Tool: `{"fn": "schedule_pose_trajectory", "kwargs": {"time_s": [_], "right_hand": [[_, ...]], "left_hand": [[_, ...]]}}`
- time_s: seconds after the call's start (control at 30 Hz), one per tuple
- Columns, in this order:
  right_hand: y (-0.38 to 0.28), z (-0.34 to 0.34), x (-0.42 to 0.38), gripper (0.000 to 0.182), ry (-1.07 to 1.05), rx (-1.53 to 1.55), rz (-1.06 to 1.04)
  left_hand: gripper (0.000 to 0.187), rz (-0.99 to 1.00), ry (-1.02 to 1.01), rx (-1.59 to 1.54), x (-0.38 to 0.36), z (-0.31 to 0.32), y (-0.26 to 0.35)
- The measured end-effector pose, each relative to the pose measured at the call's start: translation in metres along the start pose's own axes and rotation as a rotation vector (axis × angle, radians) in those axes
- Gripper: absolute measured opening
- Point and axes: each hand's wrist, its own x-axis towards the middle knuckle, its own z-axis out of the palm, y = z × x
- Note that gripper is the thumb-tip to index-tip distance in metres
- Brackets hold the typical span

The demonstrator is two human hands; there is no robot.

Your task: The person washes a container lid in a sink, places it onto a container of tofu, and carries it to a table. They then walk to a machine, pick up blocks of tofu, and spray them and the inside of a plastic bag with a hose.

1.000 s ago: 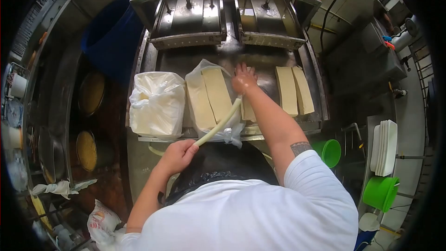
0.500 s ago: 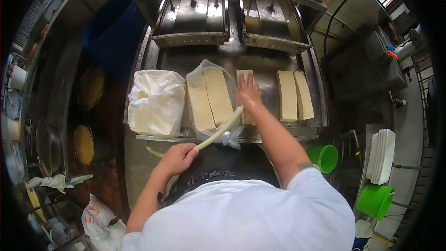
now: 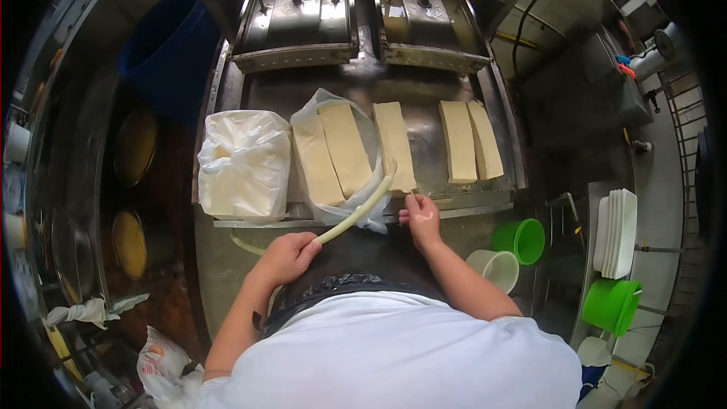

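Note:
In the head view my left hand (image 3: 290, 259) is wrapped round a pale hose (image 3: 356, 213). Its free end rests over a long cream slab, which looks like tofu (image 3: 391, 132). My right hand (image 3: 421, 217) is at the near end of this slab, fingers pinched together; anything between them is too small to make out. Left of it, two similar slabs (image 3: 342, 144) lie in an opened clear plastic bag (image 3: 309, 106). A closed, full white plastic bag (image 3: 244, 170) stands farther left. Two more slabs (image 3: 459, 144) lie side by side on the right.
Everything sits on a wet steel table (image 3: 424, 125) with a raised front edge. A metal press (image 3: 295, 23) with perforated trays stands across the back. On the right are green buckets (image 3: 519, 241), a whitish bucket (image 3: 494, 269) and stacked white trays (image 3: 615, 233). A blue barrel (image 3: 170, 45) stands left.
My right hand has left the top of the middle slab and come back toward me to its near end, fingers now pinched. My left hand still grips the hose. The camera view has shifted slightly.

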Motion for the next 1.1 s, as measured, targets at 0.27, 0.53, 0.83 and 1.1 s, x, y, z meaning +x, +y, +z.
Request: {"fn": "schedule_pose_trajectory", "kwargs": {"time_s": [0.27,0.53,0.83,1.1], "right_hand": [[-0.029,0.017,0.013,0.025,-0.046,0.296,0.393],[-0.05,0.024,-0.01,0.022,-0.105,0.411,0.423],[-0.033,0.003,-0.001,0.021,-0.133,0.115,0.371],[-0.043,-0.044,0.027,0.049,0.19,-1.04,-0.331]], "left_hand": [[0.028,0.093,-0.043,0.046,0.004,-0.002,0.002],[0.028,0.076,-0.044,0.038,0.002,-0.003,-0.005],[0.026,0.121,-0.056,0.062,-0.001,-0.002,-0.004],[0.029,0.081,-0.108,0.032,-0.003,-0.003,-0.006]]}}
